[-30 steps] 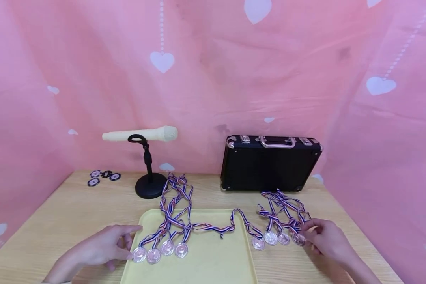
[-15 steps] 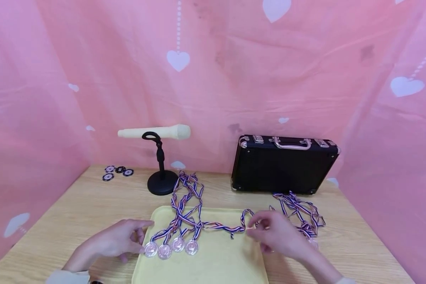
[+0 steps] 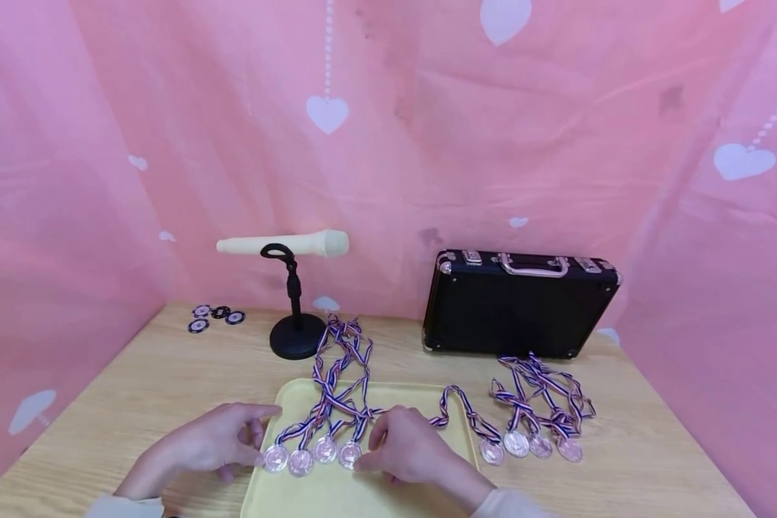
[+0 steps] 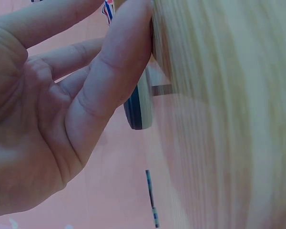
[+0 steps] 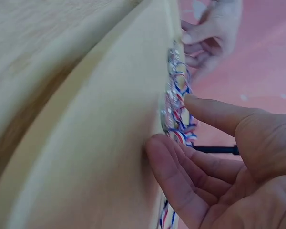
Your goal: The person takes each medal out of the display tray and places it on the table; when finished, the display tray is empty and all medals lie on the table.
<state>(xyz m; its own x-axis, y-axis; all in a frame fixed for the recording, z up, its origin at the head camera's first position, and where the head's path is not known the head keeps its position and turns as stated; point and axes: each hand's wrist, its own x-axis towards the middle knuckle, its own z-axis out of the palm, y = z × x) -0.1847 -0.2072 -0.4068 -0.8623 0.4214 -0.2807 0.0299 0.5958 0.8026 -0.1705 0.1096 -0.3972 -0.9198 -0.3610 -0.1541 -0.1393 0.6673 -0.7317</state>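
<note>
Several silvery medals on striped red-white-blue ribbons lie in a row on a pale yellow tray. My left hand is at the tray's left edge, its thumb tip close beside the leftmost medal; it holds nothing. In the left wrist view its thumb lies low along the wooden tabletop. Over the tray, my right hand has its thumb tip at the rim of the row's rightmost medal. The right wrist view shows its thumb and index finger apart, near the medals and ribbons.
More medals with tangled ribbons lie right of the tray, one ribbon crossing onto it. Behind them stands a black case. A white microphone on a black stand and several poker chips are at the back left.
My right hand has moved left from the medals right of the tray to the row on the tray. My left hand stays at the tray's left edge. The head view has shifted slightly.
</note>
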